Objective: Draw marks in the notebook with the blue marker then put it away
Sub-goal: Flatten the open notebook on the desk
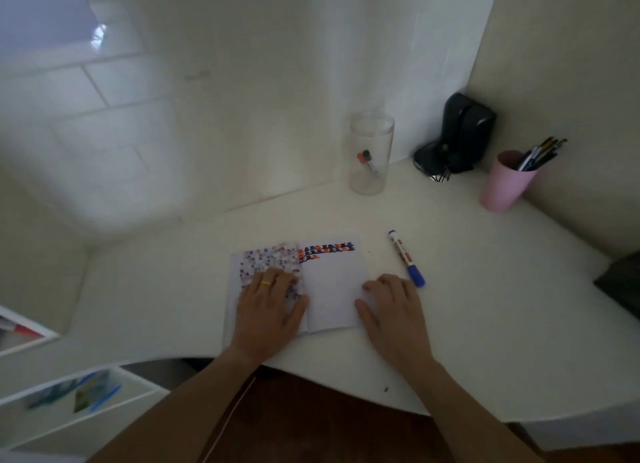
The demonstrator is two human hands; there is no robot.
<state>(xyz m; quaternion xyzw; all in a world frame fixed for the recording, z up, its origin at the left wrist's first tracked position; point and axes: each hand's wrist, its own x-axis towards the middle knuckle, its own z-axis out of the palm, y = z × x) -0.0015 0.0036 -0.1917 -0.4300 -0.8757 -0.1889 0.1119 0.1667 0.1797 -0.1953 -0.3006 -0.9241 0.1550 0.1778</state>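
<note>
Head view: both empty hands, left hand (pixel 272 303) and right hand (pixel 389 306), hide the notebook's (pixel 332 289) lower pages.

One view only, head-worn, wide-angle. Looks forward and steeply down from above the near edge of a white desk (pixel 485 306). Close in: both forearms enter from the bottom of frame, the left hand (pixel 268 305) and right hand (pixel 393 310) sit just below centre. Faces the desk's far corner, where two walls meet (straight lines bow toward the edges). No second view to overlap with.
</note>
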